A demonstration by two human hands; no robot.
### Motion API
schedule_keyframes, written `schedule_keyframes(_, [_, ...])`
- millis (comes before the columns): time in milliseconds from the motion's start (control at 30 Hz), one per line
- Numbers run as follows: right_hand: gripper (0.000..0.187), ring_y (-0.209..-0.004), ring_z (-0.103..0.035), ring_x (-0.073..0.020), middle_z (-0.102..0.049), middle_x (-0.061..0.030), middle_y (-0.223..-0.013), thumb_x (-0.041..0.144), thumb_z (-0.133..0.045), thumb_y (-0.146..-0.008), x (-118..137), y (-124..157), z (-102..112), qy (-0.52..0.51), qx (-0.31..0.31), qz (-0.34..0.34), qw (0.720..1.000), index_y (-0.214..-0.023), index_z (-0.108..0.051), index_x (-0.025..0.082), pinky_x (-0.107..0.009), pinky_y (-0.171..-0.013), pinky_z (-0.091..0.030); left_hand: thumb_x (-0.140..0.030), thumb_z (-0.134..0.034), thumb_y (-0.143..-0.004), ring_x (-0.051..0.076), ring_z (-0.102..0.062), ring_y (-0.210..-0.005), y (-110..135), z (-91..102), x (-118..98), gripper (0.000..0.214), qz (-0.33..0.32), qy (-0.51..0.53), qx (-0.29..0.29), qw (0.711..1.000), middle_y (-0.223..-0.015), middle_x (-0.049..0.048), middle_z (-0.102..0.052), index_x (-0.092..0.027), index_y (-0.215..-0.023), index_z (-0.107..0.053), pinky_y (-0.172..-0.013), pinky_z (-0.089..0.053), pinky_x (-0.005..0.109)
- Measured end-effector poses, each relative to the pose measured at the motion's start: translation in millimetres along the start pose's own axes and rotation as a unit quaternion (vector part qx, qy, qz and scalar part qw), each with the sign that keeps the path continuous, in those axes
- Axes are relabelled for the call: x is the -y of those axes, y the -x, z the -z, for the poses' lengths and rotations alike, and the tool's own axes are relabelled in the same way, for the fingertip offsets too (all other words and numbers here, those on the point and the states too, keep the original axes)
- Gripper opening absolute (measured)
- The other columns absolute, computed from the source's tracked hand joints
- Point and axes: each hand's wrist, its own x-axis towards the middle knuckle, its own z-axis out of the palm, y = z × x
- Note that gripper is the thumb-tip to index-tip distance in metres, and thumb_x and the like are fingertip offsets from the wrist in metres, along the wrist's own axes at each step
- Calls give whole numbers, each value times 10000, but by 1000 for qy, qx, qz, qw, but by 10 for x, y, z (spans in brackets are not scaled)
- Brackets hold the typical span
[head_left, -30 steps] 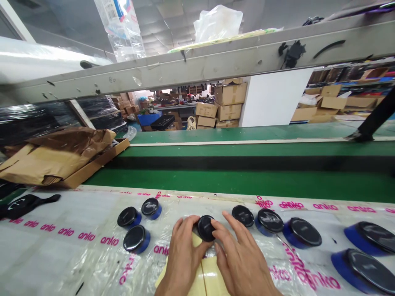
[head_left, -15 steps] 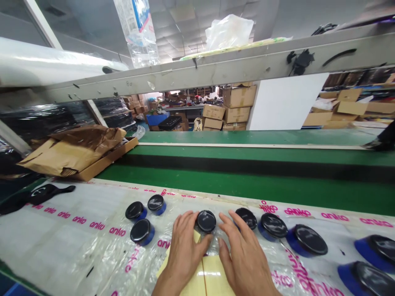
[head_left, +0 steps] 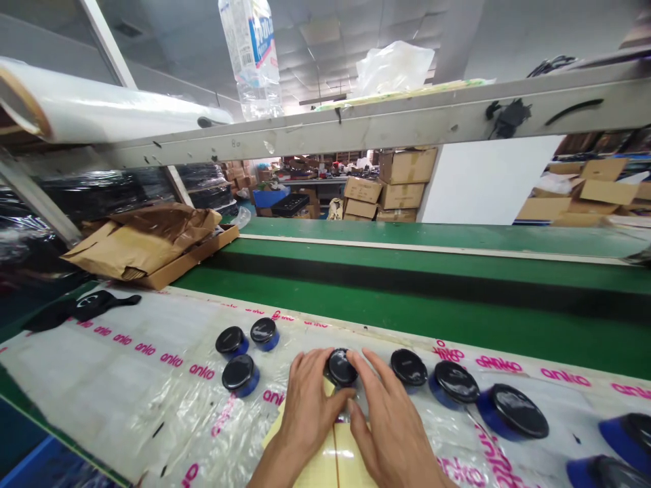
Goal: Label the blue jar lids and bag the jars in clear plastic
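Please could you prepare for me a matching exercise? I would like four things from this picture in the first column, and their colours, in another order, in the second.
Things
1. The lid between the left hand and the right hand
2. The "anko" lettering on the table covering
3. The long flat surface just beyond that covering
4. The sheet partly hidden by the hands

Colours
A. Green
B. Yellow
C. Black
D. Pink

Right pairs: 1-C, 2-D, 3-A, 4-B
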Motion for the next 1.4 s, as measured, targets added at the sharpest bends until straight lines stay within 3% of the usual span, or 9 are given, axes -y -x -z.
schedule_keyframes(200, [266, -1052, -680, -290, -679, -129, -1169, 298, -477, -999, -35, -12, 40, -62, -12, -97, 993, -1236, -573, 223, -439, -833, -631, -153, -732, -745, 270, -640, -1157, 15, 32, -69, 496, -50, -2, -21, 999, -1201, 70, -692, -238, -1205, -564, -1141, -335, 586])
schedule_keyframes(333, [255, -1032, -690, -263, -656, -111, -1181, 331, -478, -1000, -29, -4, 37, -103, 16, -152, 983, -1167, -647, 241, -391, -806, -637, -100, -711, -712, 257, -665, -1086, 9, 29, -106, 479, -67, -22, -31, 997, -1139, 50, -696, -235, -1142, -549, -1124, -354, 577])
schedule_keyframes(733, [323, -1101, -666, -262, -619, -137, -1263, 283, -440, -1013, -53, 49, -16, -121, 52, -142, 981, -1199, -699, 235, -388, -858, -623, -60, -686, -720, 255, -668, -1060, 26, 10, -130, 446, -66, -32, -29, 997, -1095, 46, -690, -241, -1095, -527, -1106, -367, 578])
schedule_keyframes(1000, [307, -1122, -659, -242, -610, -119, -1274, 301, -434, -1029, -100, 55, -15, -175, 74, -172, 967, -1193, -689, 251, -365, -908, -600, -103, -738, -743, 237, -662, -1048, 20, 11, -131, 435, -68, -34, -26, 997, -1071, 25, -682, -238, -1096, -522, -1112, -354, 562])
schedule_keyframes(1400, [310, -1088, -667, -245, -616, -124, -1242, 269, -416, -1026, -34, 49, -2, -123, 55, -144, 980, -1153, -698, 247, -376, -865, -622, -56, -689, -728, 246, -661, -1036, 26, -4, -124, 439, -72, -35, -37, 996, -1062, 27, -680, -240, -1090, -523, -1096, -374, 550])
